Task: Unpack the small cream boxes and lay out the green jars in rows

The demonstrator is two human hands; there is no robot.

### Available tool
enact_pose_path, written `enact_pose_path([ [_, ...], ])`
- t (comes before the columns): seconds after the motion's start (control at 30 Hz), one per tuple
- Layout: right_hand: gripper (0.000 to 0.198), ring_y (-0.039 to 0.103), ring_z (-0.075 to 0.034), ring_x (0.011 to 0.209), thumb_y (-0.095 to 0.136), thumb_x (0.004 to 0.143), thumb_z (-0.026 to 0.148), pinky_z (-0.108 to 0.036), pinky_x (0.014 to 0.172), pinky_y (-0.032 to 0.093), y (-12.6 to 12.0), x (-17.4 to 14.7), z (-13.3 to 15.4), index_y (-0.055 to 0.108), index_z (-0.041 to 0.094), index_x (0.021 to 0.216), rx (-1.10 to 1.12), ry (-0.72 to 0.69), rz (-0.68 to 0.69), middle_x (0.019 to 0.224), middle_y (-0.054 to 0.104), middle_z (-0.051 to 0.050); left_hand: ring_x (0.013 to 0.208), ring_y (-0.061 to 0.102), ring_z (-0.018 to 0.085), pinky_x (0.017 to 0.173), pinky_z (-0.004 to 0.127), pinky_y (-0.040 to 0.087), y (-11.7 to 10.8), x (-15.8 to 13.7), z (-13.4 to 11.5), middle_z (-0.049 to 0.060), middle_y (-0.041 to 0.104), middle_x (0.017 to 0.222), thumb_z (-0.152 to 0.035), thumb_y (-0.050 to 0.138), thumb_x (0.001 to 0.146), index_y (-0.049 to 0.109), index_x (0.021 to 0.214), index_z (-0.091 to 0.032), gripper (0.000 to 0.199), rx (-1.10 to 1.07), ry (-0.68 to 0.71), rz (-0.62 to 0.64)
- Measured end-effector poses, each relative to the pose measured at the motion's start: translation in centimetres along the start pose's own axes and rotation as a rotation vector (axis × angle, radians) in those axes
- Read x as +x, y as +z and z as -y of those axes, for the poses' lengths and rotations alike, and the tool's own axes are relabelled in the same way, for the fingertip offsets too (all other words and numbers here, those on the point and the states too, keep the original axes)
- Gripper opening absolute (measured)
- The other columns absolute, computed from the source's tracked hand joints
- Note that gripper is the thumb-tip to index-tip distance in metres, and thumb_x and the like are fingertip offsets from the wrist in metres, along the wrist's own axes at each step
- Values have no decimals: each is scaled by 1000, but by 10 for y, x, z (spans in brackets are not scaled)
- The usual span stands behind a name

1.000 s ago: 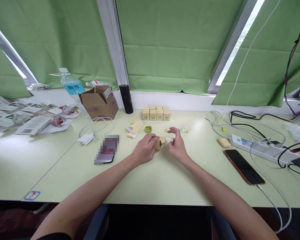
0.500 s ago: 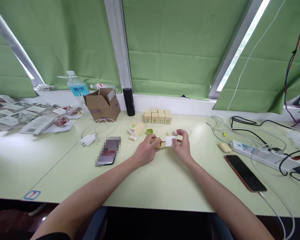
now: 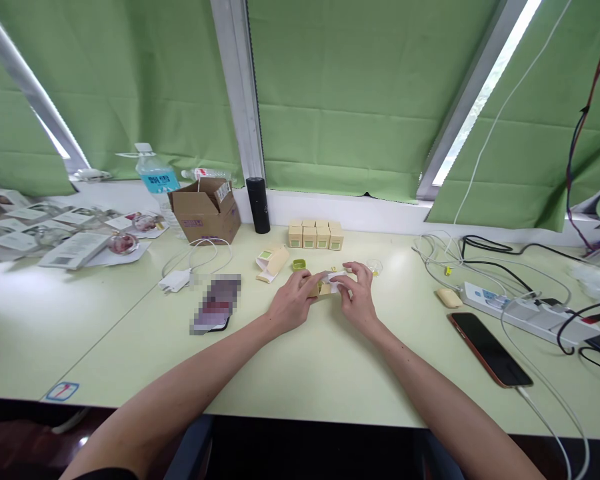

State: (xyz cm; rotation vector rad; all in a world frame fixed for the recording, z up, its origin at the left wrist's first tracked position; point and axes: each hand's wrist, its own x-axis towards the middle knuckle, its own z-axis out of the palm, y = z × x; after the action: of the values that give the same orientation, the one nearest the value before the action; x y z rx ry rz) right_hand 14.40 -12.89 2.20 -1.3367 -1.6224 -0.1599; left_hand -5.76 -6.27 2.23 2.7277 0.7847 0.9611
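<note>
Green blinds [image 3: 340, 100] hang behind a pale table [image 3: 300, 373]. From the small carton [image 3: 325, 289] held at its middle, the near edge lies at six o'clock, well apart, with plain tabletop stretching between. The left hand [image 3: 291, 301] pinches the small carton's body between thumb and fingers. The right hand [image 3: 359, 297], fingers bent, is at the white piece [image 3: 335, 286] at three o'clock; whether it pinches that, I cannot tell. A row of boxes [image 3: 316, 236] bounds the room at twelve, a green tub [image 3: 299, 265] sits near at eleven, an opened carton [image 3: 274, 261] at ten.
</note>
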Motion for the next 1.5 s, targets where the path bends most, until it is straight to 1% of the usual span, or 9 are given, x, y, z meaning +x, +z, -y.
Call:
enact_pose_path([
  [0.13,25,36,-33,135,56,88,13,-59,111,41,0,-1,2,74,27,96,-5,1,51,133,52,-10,107,60,25,79,37,59,2,-1,1,12,48,125,-18,55,93,32,155,-33,67,-1,8,-3],
  [0.3,8,37,-34,134,63,87,21,-61,112,38,-4,1,6,70,25,84,30,41,46,130,56,-9,108,60,26,79,37,59,4,-2,3,12,49,126,-17,54,93,32,155,-32,67,13,24,-23],
  [0.47,25,39,-33,131,62,89,27,-61,110,39,-4,3,6,57,24,65,84,100,21,123,62,-9,110,59,27,79,38,59,4,-2,3,13,50,126,-13,54,90,32,156,-31,72,27,27,-11],
  [0.57,29,38,-34,132,64,88,28,-61,110,39,-3,2,5,54,24,61,94,112,41,121,63,-9,111,59,27,79,38,59,3,-2,3,13,50,126,-13,54,89,31,157,-31,74,25,20,-1],
  [0.7,23,36,-35,133,69,84,31,-62,113,36,-2,1,4,58,24,65,98,127,97,123,61,-9,112,59,27,80,38,59,2,-3,3,13,50,126,-16,54,91,31,157,-31,72,14,9,-8],
  [0.83,9,35,-35,135,72,81,32,-61,115,35,-2,1,5,66,25,78,89,138,136,125,59,-9,111,59,27,78,38,59,1,-3,2,13,50,126,-17,53,92,32,156,-30,69,8,2,-13],
  [1.0,12,34,-35,136,74,81,34,-61,115,36,-2,0,6,68,26,88,71,124,138,127,58,-9,113,59,28,82,40,59,-1,-2,0,14,51,128,-15,53,90,31,154,-27,69,-24,-23,-16],
  [1.2,10,36,-34,135,75,80,31,-61,117,35,3,-2,4,70,27,88,91,121,152,126,58,-9,117,58,30,80,39,59,-1,-2,1,14,53,128,-14,54,88,33,152,-26,69,12,-19,-16],
  [1.5,2,43,-34,128,73,80,27,-59,112,37,15,-8,4,73,25,80,176,293,130,120,61,-10,111,58,29,72,35,58,2,-4,0,13,54,118,-9,49,87,36,153,-27,70,205,152,22],
])
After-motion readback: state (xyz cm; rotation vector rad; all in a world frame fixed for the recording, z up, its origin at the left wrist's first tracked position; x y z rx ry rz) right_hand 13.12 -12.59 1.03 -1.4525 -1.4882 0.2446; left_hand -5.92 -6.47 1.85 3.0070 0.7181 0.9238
